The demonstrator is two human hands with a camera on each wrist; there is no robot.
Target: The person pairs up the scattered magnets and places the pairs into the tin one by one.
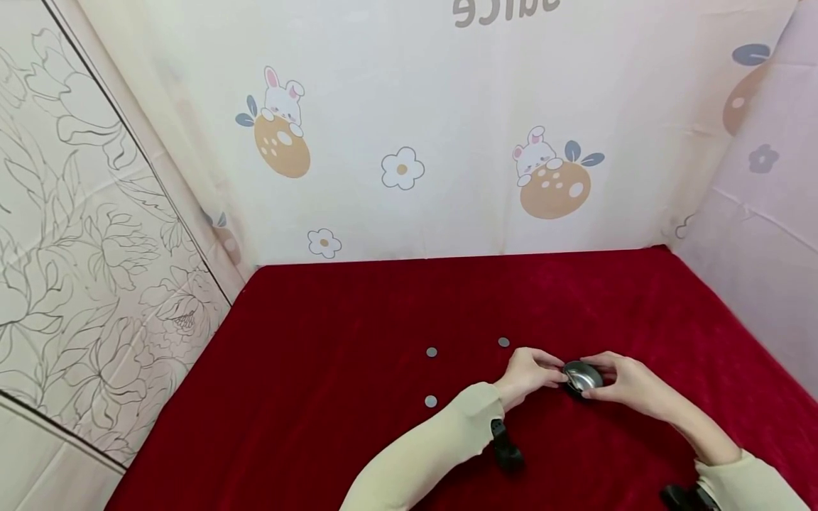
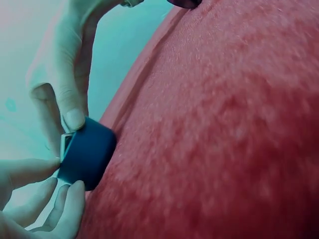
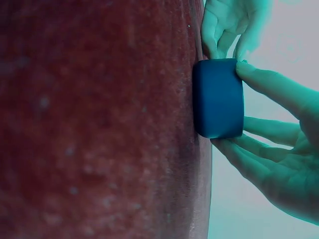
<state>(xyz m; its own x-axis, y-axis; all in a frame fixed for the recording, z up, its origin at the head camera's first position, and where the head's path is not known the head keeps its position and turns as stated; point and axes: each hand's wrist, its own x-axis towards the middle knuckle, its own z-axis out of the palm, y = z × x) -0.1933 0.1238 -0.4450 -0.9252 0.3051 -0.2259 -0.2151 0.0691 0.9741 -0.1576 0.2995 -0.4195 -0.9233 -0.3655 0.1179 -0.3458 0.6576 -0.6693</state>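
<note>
A small round metal bowl point(image 1: 584, 376), shiny inside and dark outside, stands on the red cloth between both hands. My left hand point(image 1: 527, 370) pinches its left rim, thumb above and fingertips against the side. From the right, my right hand point(image 1: 633, 383) grips the bowl with thumb and fingers spread to either side. The left wrist view shows the dark outer wall point(image 2: 89, 154) tilted in the picture, with a bright metal edge at its opening. In the right wrist view the bowl's side point(image 3: 219, 99) rests against the cloth. What lies inside is too small to tell.
Three small grey discs, like coins, lie left of the hands: an upper left disc point(image 1: 432, 352), an upper right disc point(image 1: 504, 342) and a lower disc point(image 1: 431, 402). Red cloth point(image 1: 319, 341) covers the table. A printed curtain point(image 1: 409, 106) hangs behind.
</note>
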